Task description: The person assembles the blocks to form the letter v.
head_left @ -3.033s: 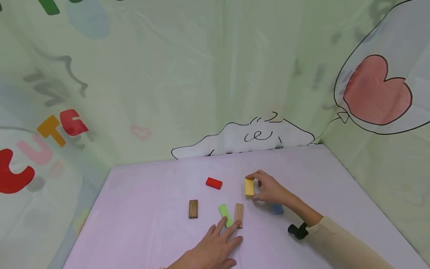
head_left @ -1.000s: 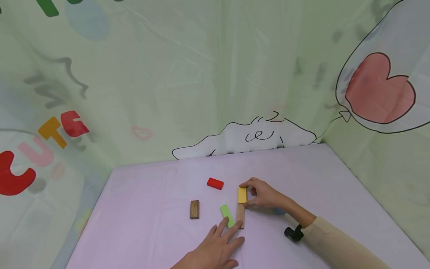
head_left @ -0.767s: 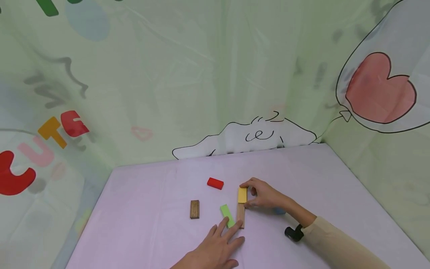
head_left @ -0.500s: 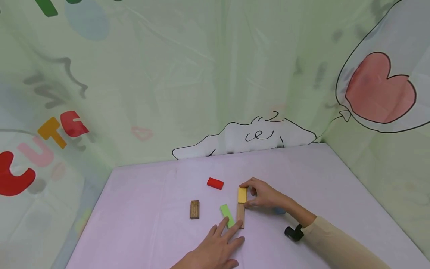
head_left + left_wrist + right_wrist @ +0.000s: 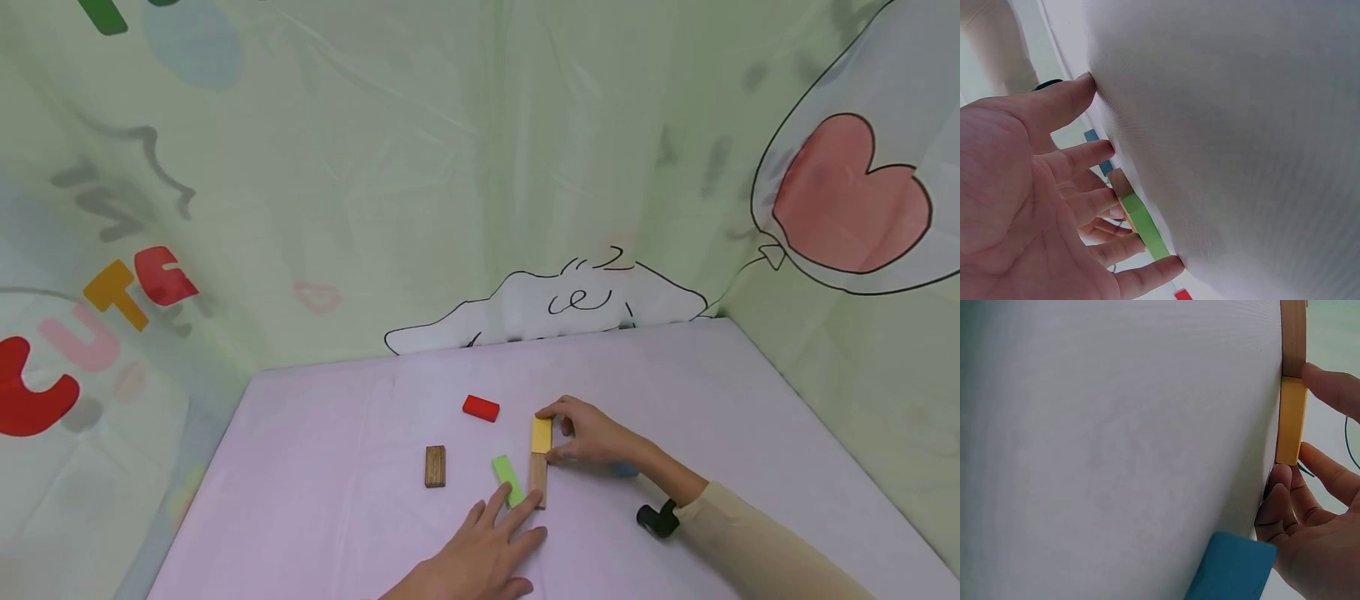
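Showed wood grain on brown block (image 5: 435,467) and tan block (image 5: 537,475), smooth matt finish on yellow block (image 5: 542,436), cloth-like texture on bench (image 5: 322,475).

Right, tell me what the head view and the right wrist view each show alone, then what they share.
Head view only: the red block, the dark wooden block, the green block, the back of the left hand and the heart balloon print.

Right wrist view only: the palm side of the right hand, and a face of the blue block that the forearm partly hides in the head view.

Both: the right hand pinching the yellow block, end to end with the light wooden block, plus some of the blue block.
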`<state>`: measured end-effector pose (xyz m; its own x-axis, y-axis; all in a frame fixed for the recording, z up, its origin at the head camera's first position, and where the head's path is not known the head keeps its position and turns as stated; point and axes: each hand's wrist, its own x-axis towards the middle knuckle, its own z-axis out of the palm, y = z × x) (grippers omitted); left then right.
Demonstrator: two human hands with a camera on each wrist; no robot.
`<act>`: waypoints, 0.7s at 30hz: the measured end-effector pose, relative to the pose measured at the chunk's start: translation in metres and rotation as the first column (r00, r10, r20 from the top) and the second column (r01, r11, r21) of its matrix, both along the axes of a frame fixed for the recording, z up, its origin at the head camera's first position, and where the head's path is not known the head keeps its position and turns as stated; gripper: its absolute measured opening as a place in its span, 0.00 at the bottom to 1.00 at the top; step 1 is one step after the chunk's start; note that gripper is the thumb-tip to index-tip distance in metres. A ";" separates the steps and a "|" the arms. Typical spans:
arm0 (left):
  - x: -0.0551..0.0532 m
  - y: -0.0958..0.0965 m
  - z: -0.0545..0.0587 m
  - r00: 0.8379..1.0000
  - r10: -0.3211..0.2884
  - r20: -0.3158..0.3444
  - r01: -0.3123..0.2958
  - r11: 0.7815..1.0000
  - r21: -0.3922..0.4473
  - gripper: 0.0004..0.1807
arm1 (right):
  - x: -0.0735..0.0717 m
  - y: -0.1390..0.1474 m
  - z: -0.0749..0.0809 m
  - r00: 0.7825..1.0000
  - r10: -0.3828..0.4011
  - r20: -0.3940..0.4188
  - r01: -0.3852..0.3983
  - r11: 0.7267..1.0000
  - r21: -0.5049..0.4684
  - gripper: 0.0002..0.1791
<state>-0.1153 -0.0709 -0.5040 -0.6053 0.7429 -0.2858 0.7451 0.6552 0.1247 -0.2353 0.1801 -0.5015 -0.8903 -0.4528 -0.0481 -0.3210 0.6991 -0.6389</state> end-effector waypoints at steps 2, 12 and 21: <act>0.000 0.000 0.000 1.000 0.001 0.006 -0.001 1.000 0.001 0.34 | 0.000 0.000 0.000 1.000 0.003 0.001 -0.003 1.000 -0.002 0.34; 0.000 0.000 0.001 1.000 0.005 0.009 -0.005 1.000 0.004 0.33 | -0.002 0.002 -0.002 1.000 0.015 -0.007 -0.015 1.000 -0.003 0.34; -0.001 0.000 -0.001 1.000 0.003 0.010 -0.003 1.000 0.002 0.34 | -0.001 0.001 -0.003 1.000 0.007 -0.014 -0.007 1.000 0.007 0.34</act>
